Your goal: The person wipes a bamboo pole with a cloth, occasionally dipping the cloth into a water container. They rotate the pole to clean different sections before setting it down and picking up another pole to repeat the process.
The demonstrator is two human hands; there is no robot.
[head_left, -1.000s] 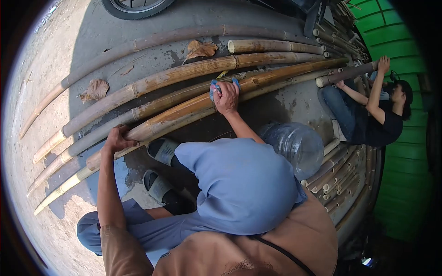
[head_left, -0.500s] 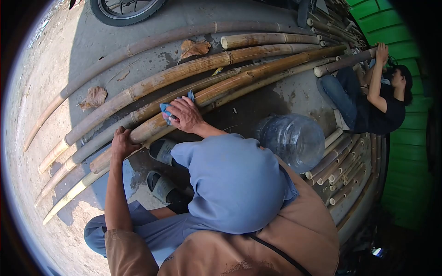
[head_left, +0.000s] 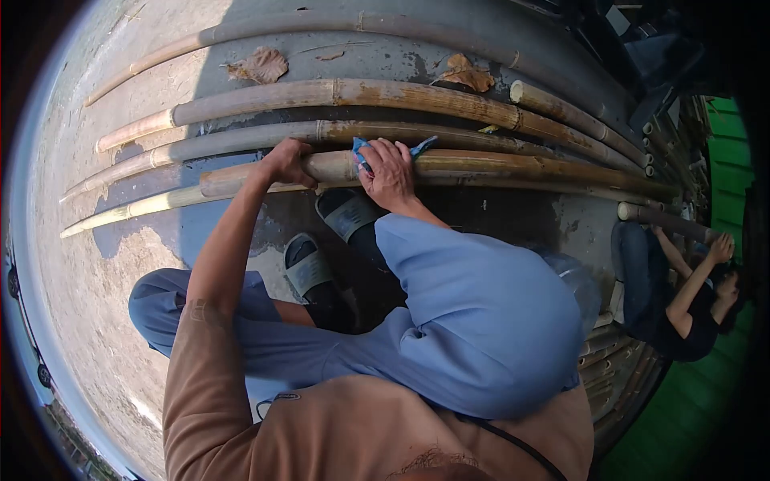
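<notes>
A thick brown bamboo pole (head_left: 497,163) lies across the view in front of my feet. My left hand (head_left: 286,163) is wrapped round it near its left end, thumb on the near side. Farther right, my right hand (head_left: 388,175) is closed over the top of the same pole, pressing a blue cloth (head_left: 420,147) against it. Bits of the cloth stick out on both sides of the fingers; the rest is hidden under the palm. A thinner, paler pole (head_left: 132,210) runs just beneath, on the near side.
More bamboo poles (head_left: 265,94) lie beyond, with dry leaves (head_left: 261,66) among them. My sandals (head_left: 309,268) are close to the near side. At right, a clear plastic jug (head_left: 579,282) is partly behind my knee, and another person (head_left: 682,313) holds a bamboo piece (head_left: 662,218).
The view has swung to the right and tilted, so the poles now run more level. Both hands remain on the same pole, with the cloth still under the right one.
</notes>
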